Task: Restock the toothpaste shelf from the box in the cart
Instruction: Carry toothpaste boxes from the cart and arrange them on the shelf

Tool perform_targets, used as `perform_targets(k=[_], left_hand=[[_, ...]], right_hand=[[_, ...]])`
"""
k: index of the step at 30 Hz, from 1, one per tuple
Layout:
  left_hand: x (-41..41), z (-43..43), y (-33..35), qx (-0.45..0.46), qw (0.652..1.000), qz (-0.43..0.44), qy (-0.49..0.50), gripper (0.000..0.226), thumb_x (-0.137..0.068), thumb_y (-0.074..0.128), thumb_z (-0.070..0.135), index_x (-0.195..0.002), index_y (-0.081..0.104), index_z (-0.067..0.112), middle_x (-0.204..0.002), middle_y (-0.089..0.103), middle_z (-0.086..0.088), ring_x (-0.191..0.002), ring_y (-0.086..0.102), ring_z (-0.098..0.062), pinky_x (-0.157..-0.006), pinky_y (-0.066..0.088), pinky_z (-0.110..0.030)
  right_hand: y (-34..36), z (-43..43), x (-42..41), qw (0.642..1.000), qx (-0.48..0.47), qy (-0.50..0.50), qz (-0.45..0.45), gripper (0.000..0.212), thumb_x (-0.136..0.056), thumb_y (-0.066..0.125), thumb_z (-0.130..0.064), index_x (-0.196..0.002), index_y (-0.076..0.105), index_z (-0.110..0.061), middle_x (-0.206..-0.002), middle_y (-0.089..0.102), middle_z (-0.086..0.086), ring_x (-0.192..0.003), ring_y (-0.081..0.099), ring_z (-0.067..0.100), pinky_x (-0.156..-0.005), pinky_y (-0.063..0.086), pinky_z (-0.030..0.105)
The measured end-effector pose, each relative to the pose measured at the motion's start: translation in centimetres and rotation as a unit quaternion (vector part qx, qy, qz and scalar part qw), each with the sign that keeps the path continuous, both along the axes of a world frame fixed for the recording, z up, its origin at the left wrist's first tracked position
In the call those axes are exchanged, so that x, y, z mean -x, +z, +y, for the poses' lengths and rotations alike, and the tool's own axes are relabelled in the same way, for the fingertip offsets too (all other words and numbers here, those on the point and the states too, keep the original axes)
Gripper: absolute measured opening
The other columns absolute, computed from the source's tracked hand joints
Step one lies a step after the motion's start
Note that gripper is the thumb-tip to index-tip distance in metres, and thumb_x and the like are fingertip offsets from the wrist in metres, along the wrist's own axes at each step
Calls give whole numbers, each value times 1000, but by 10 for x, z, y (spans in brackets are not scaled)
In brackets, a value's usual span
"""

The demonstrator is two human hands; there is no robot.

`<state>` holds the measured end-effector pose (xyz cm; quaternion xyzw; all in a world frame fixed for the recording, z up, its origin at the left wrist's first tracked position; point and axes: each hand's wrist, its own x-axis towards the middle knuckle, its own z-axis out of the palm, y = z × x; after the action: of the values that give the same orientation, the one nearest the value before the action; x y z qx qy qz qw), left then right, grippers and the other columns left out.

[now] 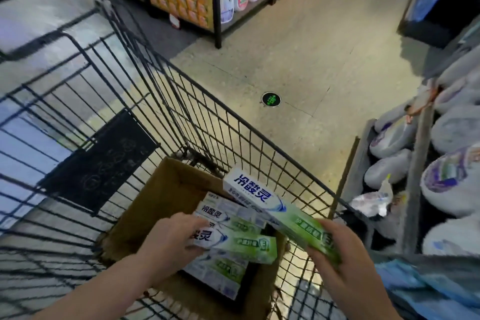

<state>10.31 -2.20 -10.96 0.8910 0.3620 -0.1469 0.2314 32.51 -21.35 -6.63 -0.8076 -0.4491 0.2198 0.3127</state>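
A person's left hand [171,239] reaches into an open brown cardboard box [161,202] that sits in the near end of a black wire shopping cart [202,122]; its fingers and thumb curl round the white end of a long white-and-green toothpaste carton [241,245], which lies across the top of more white-and-green cartons [223,275] packed in the box; the right hand [345,260] grips the green end of a second white-and-green toothpaste carton [262,197], held tilted above the box's right edge, its white end with blue lettering pointing far and left; whether another carton lies under it in that hand cannot be told; the two hands are apart, each with its own carton; to the right of the cart a grey shelf unit [355,176] holds white plastic pouches [389,169] with purple labels; across the beige speckled floor [311,47], which bears a round black-and-green marker [271,99], a black rack [217,8] at the far side carries orange packs [179,0] and white pouches.
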Motion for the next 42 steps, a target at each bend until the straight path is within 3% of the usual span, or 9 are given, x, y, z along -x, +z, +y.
perform_targets(k=[5, 8, 10, 12, 16, 21, 29, 36, 42], left_hand=[[6, -35, 76, -11, 997, -73, -25, 54, -79, 65, 42, -128, 46, 34, -127, 53, 13, -117, 47, -6, -99, 40, -23], [1, -60, 117, -17, 992, -106, -63, 54, -79, 66, 41, -129, 47, 34, -127, 51, 14, -119, 45, -7, -101, 39, -24], [-9, -78, 140, -22, 987, -119, -105, 55, -78, 66, 43, -129, 46, 33, -130, 51, 11, -121, 44, -9, -98, 37, -23], [-24, -101, 161, -13, 982, -113, -150, 59, -78, 61, 51, -131, 44, 33, -137, 45, 8, -127, 40, -12, -99, 33, -24], [-61, -158, 190, -3, 962, -146, -231, 55, -80, 61, 47, -131, 43, 36, -138, 44, 9, -127, 39, -12, -102, 31, -26], [-111, -252, 212, 64, 935, -189, -293, 60, -62, 61, 52, -118, 59, 30, -119, 60, 9, -115, 53, -16, -95, 42, -34], [-163, -455, 224, 78, 888, -203, -406, 48, -72, 70, 32, -116, 53, 31, -116, 57, 12, -115, 50, -13, -95, 40, -32], [-170, -651, 211, 138, 861, -168, -460, 35, -57, 65, 42, -87, 49, 46, -99, 58, 19, -100, 53, -7, -87, 43, -27], [-193, -765, 209, 149, 840, -161, -496, 27, -51, 61, 50, -73, 46, 52, -86, 54, 29, -92, 54, -2, -85, 45, -28]], right_hand=[[59, -38, 21, 998, -26, -50, 10, 39, -71, 52, -50, -109, 44, -43, -99, 47, -26, -93, 55, 11, -78, 49, 36], [93, -74, 27, 994, -48, -84, -40, 53, -71, 51, -51, -119, 50, -27, -100, 51, -17, -95, 51, 9, -77, 39, 20], [115, -104, 28, 992, -57, -99, -62, 49, -71, 48, -54, -115, 50, -31, -100, 53, -10, -95, 47, 4, -77, 34, 10], [135, -139, 27, 988, -59, -124, -71, 45, -70, 45, -54, -110, 48, -35, -100, 54, -8, -93, 45, 2, -78, 32, 5], [167, -222, 26, 973, -61, -192, -109, 52, -73, 46, -51, -113, 54, -18, -97, 53, -13, -92, 44, -1, -81, 30, 3], [200, -342, 38, 938, -70, -308, -140, 44, -70, 45, -52, -108, 50, -29, -97, 47, -26, -90, 43, -5, -82, 30, -1], [221, -569, 82, 867, -53, -467, -166, 42, -69, 55, -44, -108, 51, -29, -100, 53, -20, -92, 44, -17, -77, 28, -6], [222, -769, 121, 822, -60, -546, -149, 31, -69, 56, -31, -96, 46, -43, -97, 56, -20, -94, 44, -18, -77, 31, -2], [222, -881, 117, 793, -57, -585, -159, 28, -74, 60, -27, -101, 51, -31, -95, 53, -20, -92, 43, -22, -75, 29, -4]])
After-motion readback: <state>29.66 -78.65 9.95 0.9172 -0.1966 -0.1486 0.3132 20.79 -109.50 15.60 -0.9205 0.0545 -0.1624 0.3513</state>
